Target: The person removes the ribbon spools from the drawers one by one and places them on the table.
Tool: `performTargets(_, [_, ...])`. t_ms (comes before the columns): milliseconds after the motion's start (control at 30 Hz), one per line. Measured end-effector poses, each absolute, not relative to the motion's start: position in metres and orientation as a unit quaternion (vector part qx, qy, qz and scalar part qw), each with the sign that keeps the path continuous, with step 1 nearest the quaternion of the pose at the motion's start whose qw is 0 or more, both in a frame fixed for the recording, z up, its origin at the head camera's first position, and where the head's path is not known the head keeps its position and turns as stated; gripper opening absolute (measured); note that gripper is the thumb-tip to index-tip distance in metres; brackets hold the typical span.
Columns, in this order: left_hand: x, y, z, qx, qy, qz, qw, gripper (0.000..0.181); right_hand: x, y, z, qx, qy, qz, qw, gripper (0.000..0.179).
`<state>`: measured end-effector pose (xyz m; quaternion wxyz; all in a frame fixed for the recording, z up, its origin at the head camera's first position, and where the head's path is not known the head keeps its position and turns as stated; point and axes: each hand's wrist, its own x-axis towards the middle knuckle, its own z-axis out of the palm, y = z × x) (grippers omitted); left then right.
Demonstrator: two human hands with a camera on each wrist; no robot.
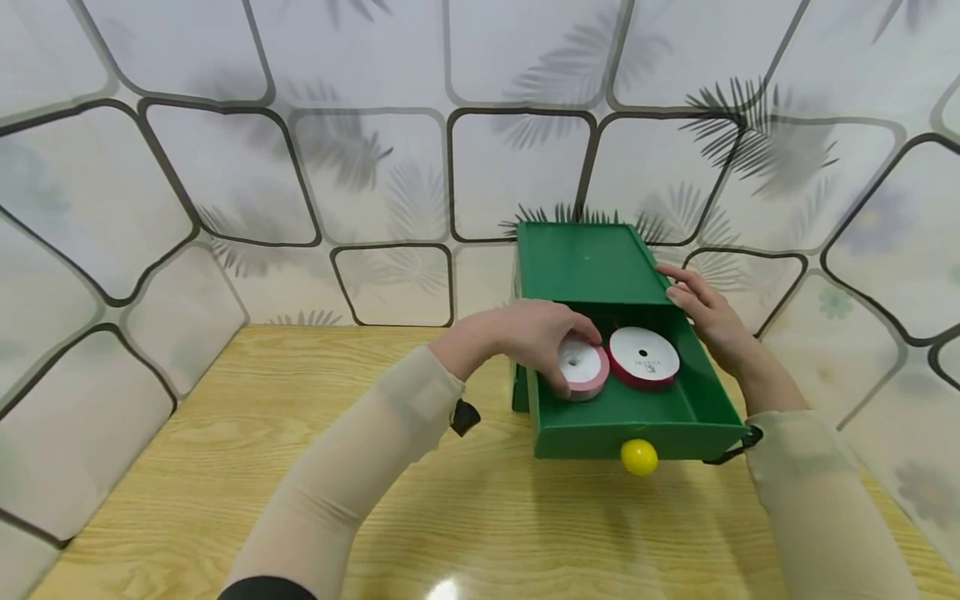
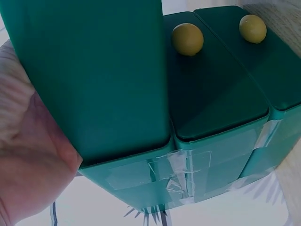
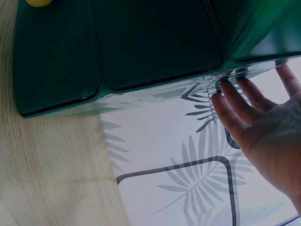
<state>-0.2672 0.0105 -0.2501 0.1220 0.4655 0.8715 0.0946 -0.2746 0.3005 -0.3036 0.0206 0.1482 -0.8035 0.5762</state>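
Observation:
In the head view, a green chest of drawers has its top drawer pulled out, a yellow knob on the front. My left hand reaches over the drawer's left wall and holds a spool of pink ribbon between thumb and fingers. Right beside it lies a wider white spool of red ribbon. At the chest's upper right side, my right hand rests its extended fingers. The left wrist view has the drawer hiding the left fingers. Straight right fingers touch the taped side in the right wrist view.
Two lower drawers with yellow knobs are closed beneath the open one. Clear tape runs along the chest's side. The wood-grain table meets a patterned curtain-like backdrop behind and at both sides.

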Motion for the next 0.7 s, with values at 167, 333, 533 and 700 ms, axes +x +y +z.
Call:
performTargets(167, [-0.269,0.008,-0.252,0.473,0.866,0.12,0.111,0.07,-0.275,0.3,-0.303,0.15,-0.802,0.577,0.02,0.045])
performTargets(333, [-0.271,0.007,-0.252,0.482,0.855,0.155,0.113,0.07,-0.276,0.3,-0.302,0.149,-0.803,0.576,0.021,0.045])
performTargets(533, [-0.27,0.003,-0.246,0.504,0.827,0.22,0.114,0.069,-0.277,0.301,-0.303,0.145,-0.803,0.578,0.02,0.044])
performTargets(700, [-0.265,-0.001,-0.241,0.518,0.805,0.272,0.099,0.072,-0.276,0.302,-0.304,0.142,-0.802,0.58,0.017,0.043])
